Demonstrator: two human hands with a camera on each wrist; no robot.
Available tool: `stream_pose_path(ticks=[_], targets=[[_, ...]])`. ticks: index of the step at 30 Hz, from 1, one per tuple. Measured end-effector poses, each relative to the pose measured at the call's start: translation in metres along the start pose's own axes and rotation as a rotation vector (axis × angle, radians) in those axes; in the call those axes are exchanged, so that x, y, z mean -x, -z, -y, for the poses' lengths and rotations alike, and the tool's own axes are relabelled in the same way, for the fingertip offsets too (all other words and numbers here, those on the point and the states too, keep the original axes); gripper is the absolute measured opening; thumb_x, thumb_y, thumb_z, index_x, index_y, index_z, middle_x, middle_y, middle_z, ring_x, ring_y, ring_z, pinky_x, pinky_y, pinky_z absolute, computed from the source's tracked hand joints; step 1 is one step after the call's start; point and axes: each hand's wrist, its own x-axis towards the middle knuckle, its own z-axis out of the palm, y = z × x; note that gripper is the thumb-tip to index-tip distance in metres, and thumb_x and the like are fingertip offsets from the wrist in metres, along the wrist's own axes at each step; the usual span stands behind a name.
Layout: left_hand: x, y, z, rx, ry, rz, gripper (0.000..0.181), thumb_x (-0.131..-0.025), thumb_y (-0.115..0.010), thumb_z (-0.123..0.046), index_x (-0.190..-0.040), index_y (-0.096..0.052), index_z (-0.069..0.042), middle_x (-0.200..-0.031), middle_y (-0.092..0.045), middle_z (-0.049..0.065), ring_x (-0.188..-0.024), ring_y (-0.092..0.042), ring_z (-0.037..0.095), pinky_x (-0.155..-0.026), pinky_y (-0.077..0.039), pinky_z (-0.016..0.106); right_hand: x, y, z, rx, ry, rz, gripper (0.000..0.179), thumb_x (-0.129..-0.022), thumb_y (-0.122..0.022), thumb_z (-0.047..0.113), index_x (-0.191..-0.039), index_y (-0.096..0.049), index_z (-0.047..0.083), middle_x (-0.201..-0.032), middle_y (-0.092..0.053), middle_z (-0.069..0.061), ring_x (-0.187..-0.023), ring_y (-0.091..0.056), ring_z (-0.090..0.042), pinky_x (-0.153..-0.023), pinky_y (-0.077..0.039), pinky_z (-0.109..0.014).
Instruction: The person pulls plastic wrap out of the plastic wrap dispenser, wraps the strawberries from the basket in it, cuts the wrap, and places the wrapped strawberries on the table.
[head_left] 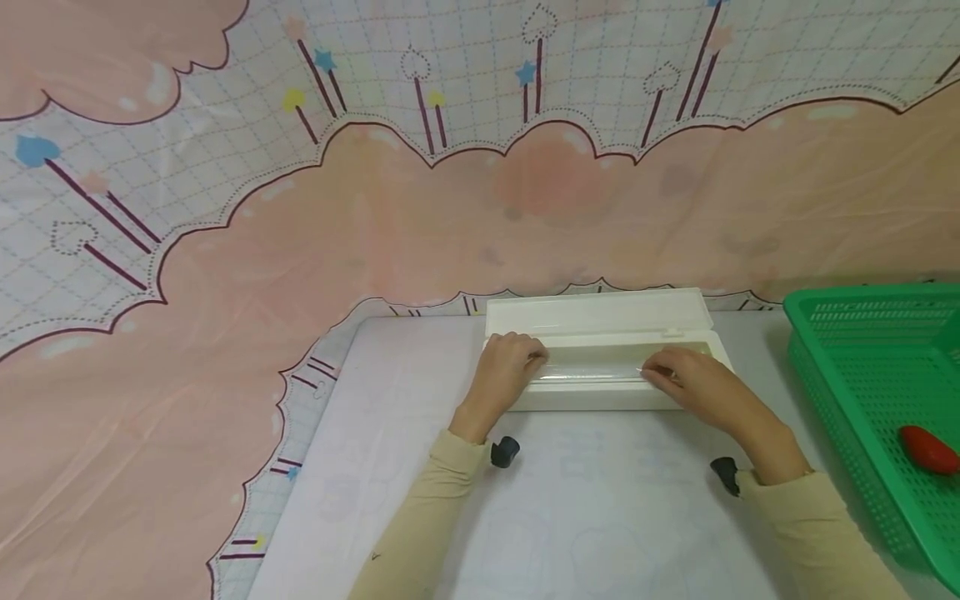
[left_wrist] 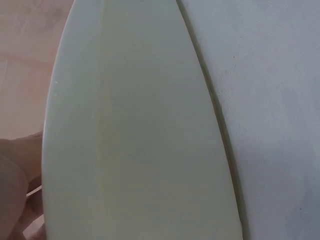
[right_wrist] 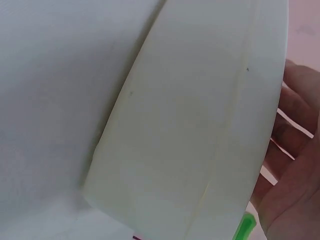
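Observation:
A long white plastic wrap dispenser (head_left: 600,398) lies on the table with its lid (head_left: 596,312) raised at the back. Clear plastic wrap (head_left: 588,367) stretches shiny across the inside. At the left end, my left hand (head_left: 506,371) has curled fingers pinching the wrap's edge. My right hand (head_left: 697,383) pinches the wrap near the right end, thumb and forefinger together. The dispenser's front wall (left_wrist: 140,120) fills much of the left wrist view and hides most of that hand's fingers. In the right wrist view the same wall partly covers the right fingers (right_wrist: 295,110).
To the right stands a green plastic basket (head_left: 840,417) with a red, pepper-like object (head_left: 930,450) in it. The white tabletop (head_left: 420,400) extends around the dispenser. A pink and white patterned cloth (head_left: 420,225) hangs behind and at the left.

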Motion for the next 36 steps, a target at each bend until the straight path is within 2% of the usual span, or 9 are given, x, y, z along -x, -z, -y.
stream_pose_path(ticks=[7,13,19,22,28,36], targets=[[0.002,0.003,0.001,-0.01,0.012,-0.021,0.006,-0.091,-0.073,-0.021,-0.092,-0.077,-0.018,-0.087,-0.075,-0.006,-0.076,-0.067,0.009,-0.079,-0.046,0.033,-0.002,0.0,0.004,0.013,0.035,-0.022,0.017,-0.096,-0.065,0.015,-0.107,-0.07,0.003,-0.097,-0.069,-0.006,-0.094,-0.066,-0.025,-0.082,-0.056,-0.047],[0.004,0.003,0.001,0.053,0.029,-0.033,0.006,-0.091,-0.072,-0.02,-0.092,-0.076,-0.016,-0.089,-0.076,-0.005,-0.076,-0.068,0.008,-0.083,-0.046,0.033,-0.005,0.0,0.007,0.037,0.023,-0.064,0.024,-0.093,-0.069,0.014,-0.112,-0.069,0.001,-0.1,-0.07,-0.01,-0.095,-0.066,-0.029,-0.083,-0.055,-0.049],[0.004,0.004,0.003,0.117,0.051,-0.043,0.006,-0.091,-0.073,-0.019,-0.093,-0.076,-0.014,-0.085,-0.076,-0.003,-0.073,-0.067,0.01,-0.083,-0.047,0.033,-0.013,-0.003,0.013,0.076,0.04,-0.136,0.027,-0.087,-0.076,0.016,-0.11,-0.071,0.002,-0.099,-0.072,-0.01,-0.094,-0.068,-0.03,-0.079,-0.056,-0.049],[0.004,0.006,0.002,0.155,0.066,-0.038,0.006,-0.091,-0.072,-0.019,-0.093,-0.075,-0.013,-0.084,-0.076,-0.001,-0.073,-0.068,0.011,-0.081,-0.05,0.03,-0.017,-0.005,0.016,0.105,0.037,-0.138,0.025,-0.087,-0.077,0.018,-0.107,-0.072,0.004,-0.098,-0.073,-0.009,-0.093,-0.068,-0.028,-0.076,-0.056,-0.047],[0.004,0.008,0.0,0.19,0.108,0.006,0.008,-0.093,-0.07,-0.02,-0.095,-0.074,-0.013,-0.088,-0.076,-0.001,-0.076,-0.068,0.011,-0.07,-0.054,0.025,-0.023,-0.007,0.021,0.13,0.012,-0.104,0.018,-0.088,-0.075,0.015,-0.103,-0.074,0.005,-0.097,-0.073,-0.009,-0.094,-0.068,-0.029,-0.077,-0.056,-0.047],[0.006,0.013,0.0,0.213,0.123,0.038,0.01,-0.095,-0.068,-0.022,-0.097,-0.074,-0.014,-0.087,-0.074,-0.002,-0.077,-0.066,0.011,-0.069,-0.053,0.026,-0.02,-0.003,0.01,0.13,-0.014,-0.087,0.01,-0.088,-0.073,0.009,-0.098,-0.075,0.005,-0.096,-0.074,-0.009,-0.093,-0.069,-0.03,-0.078,-0.055,-0.05]])
